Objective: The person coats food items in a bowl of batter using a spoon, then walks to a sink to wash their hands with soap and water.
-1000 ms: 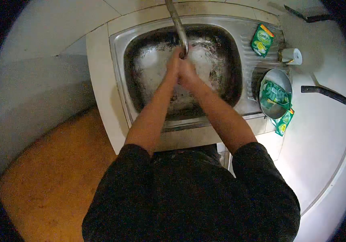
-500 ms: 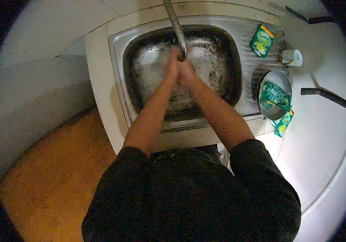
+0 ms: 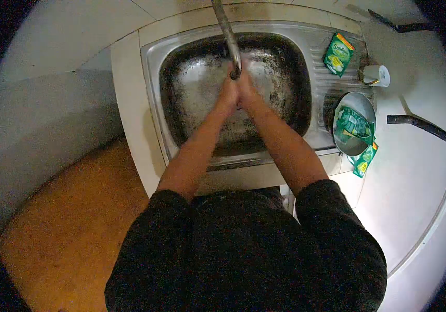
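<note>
Both my hands are together over the stained metal sink, right under the mouth of the curved faucet. My left hand meets my right hand palm to palm, with the wrists side by side. The faucet spout covers part of the hands, and the fingers are blurred and mostly hidden behind it. No object shows between the palms.
On the ribbed drainboard at right lie a green Sunlight packet, a white cup on its side and a metal bowl with green packets inside. Another green packet sits at the counter edge. Dark handles stick out at far right.
My joined hands have shifted slightly right and rubbed against each other under the faucet. The packets, cup and bowl stay where they were.
</note>
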`<state>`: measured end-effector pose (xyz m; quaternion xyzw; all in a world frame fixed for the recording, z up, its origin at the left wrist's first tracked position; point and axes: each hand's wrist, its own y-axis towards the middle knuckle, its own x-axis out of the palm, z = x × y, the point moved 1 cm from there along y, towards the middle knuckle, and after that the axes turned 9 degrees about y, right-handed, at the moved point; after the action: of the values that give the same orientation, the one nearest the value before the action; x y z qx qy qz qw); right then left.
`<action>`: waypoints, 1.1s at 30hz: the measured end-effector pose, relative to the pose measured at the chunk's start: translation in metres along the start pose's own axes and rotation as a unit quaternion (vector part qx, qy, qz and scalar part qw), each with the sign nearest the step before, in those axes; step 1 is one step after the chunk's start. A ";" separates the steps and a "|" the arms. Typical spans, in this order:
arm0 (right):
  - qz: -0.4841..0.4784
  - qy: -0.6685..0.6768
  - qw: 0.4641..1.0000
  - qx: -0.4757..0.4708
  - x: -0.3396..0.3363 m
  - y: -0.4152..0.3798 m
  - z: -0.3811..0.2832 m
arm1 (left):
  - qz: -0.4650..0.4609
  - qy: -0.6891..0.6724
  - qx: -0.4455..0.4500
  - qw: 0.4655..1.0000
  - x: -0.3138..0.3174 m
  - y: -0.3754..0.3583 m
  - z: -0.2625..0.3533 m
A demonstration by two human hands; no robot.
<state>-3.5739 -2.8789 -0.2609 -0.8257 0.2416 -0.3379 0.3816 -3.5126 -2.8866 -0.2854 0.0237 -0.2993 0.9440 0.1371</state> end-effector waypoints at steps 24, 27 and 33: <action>-0.138 -0.014 0.989 -0.051 0.005 0.011 0.025 | 0.054 0.147 0.072 0.985 -0.006 -0.020 0.019; -0.109 -0.012 0.994 0.020 0.009 -0.006 0.018 | 0.060 -0.052 -0.095 0.992 -0.006 -0.035 0.050; -0.139 -0.024 0.989 -0.043 0.010 -0.006 0.008 | 0.042 0.137 0.164 0.976 -0.002 -0.031 0.034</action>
<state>-3.5601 -2.8785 -0.2565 -0.8749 0.1298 -0.3568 0.3006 -3.5035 -2.8822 -0.2409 -0.0961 -0.1193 0.9794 0.1313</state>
